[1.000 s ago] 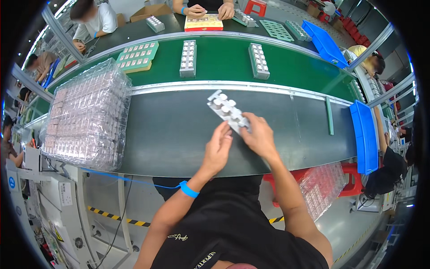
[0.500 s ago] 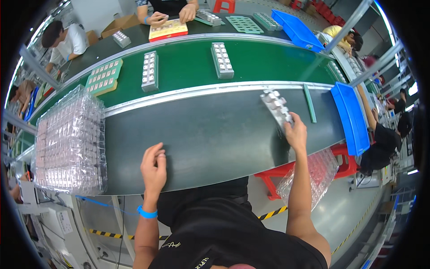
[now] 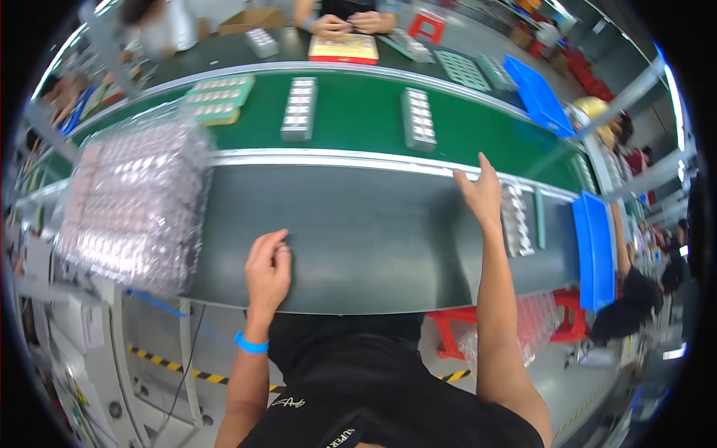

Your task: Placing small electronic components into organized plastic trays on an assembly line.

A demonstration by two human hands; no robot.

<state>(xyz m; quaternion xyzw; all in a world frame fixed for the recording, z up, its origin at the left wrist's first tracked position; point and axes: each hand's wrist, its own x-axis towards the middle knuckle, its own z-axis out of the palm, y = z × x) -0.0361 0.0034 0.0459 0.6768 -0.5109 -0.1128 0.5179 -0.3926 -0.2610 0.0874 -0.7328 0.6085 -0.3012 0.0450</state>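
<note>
While its finer details are blurred, the gray tray (image 3: 517,222) right of center in the frame can be seen lying on the dark work surface (image 3: 351,224), with whitish pieces lined up along its length. Its long axis runs up and down the frame, the lower end slanting slightly to the right. Just beside it on the left is the person's right arm (image 3: 497,284), and on the right a narrow green strip (image 3: 539,219) lies nearly parallel to it.

The right hand (image 3: 482,191) is empty, thumb spread away from the fingers, which point up the frame by the metal rail (image 3: 358,160). The left hand (image 3: 267,270), left of center, is empty too, its fingers loosely curled; whether it touches the surface cannot be told.

Beyond the rail, the green belt (image 3: 358,112) bears a second gray tray (image 3: 419,119), nearest the right hand, and a third gray tray (image 3: 299,110) farther left. Both hold white pieces and point up the frame, the second with its lower end slanting right, the third slightly left. A green tray (image 3: 219,97) at upper left holds rows of pale pieces.

At the left, a stack of clear plastic packs (image 3: 138,198) contains pale pinkish pieces. A long blue bin (image 3: 595,254) stands at the right edge of the surface, and another blue bin (image 3: 538,93) slants at upper right. At top center, a co-worker's hands (image 3: 366,22) are at a red-and-yellow box (image 3: 343,48).
</note>
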